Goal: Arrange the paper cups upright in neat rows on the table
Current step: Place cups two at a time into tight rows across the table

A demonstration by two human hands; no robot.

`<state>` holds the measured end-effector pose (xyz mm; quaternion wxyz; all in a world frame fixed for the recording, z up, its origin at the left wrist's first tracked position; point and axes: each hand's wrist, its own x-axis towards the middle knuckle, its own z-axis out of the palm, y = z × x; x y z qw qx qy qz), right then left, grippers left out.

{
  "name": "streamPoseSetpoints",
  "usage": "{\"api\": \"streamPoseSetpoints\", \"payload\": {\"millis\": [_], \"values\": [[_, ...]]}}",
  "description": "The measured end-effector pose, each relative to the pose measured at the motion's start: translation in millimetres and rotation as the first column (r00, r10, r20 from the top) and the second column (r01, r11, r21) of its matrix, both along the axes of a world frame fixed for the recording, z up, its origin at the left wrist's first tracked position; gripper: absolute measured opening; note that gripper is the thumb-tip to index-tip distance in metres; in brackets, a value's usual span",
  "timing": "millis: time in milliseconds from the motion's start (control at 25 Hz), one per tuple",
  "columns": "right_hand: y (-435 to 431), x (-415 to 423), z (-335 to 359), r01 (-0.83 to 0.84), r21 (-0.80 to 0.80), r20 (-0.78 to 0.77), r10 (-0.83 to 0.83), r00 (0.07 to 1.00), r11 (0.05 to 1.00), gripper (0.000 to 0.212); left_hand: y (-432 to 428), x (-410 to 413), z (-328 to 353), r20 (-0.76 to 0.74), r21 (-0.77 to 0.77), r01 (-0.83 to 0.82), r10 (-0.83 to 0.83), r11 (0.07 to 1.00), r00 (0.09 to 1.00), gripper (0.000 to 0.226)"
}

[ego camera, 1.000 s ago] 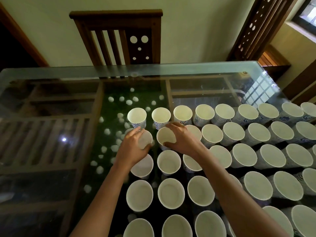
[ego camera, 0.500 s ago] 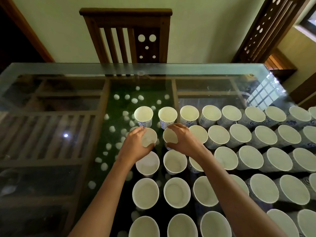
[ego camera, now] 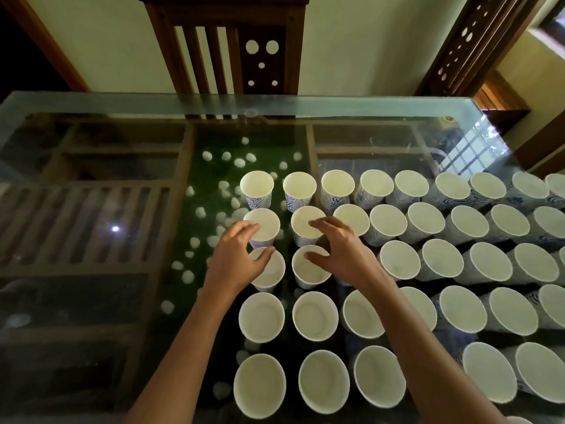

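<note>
Several white paper cups with blue patterns stand upright in rows on the glass table (ego camera: pixel 91 142), filling its middle and right. My left hand (ego camera: pixel 235 258) hovers with spread fingers by the second-row end cup (ego camera: pixel 264 223), its thumb over the third-row cup (ego camera: pixel 270 272). My right hand (ego camera: pixel 336 249) hovers likewise, fingertips over the second-row cup (ego camera: pixel 304 221) and thumb over the third-row cup (ego camera: pixel 308 267). Neither hand holds a cup.
A wooden chair (ego camera: pixel 232 41) stands behind the table's far edge. White pebbles (ego camera: pixel 220 185) lie on green matting under the glass, with wooden slats under the left part. A carved wooden panel (ego camera: pixel 477 41) stands at the back right.
Both hands have let go of the second-row cups and drawn back toward me with fingers spread. Those two cups now stand free in their row.
</note>
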<state>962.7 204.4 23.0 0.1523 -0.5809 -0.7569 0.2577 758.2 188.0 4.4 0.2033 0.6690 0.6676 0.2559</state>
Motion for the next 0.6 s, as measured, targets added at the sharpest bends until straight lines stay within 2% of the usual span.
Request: {"api": "streamPoseSetpoints", "payload": {"millis": [120,320,600], "values": [[-16.8,2.8,-0.1,-0.005,-0.001,0.105,0.005,0.994,1.000,0.063,-22.1,3.5,-0.5,0.007,-0.009,0.014,-0.014,1.000,1.000,0.062],[-28.3,-1.2,-1.0,-0.026,-0.012,0.037,0.026,0.999,1.000,0.063,-34.2,12.6,-0.6,0.001,-0.077,0.037,-0.037,0.996,0.999,0.072],[-31.0,-6.7,-0.2,-0.057,-0.015,0.042,0.057,0.997,0.998,0.063,-33.6,8.6,-5.3,-0.042,-0.080,0.014,-0.017,0.997,0.999,0.069]]}}
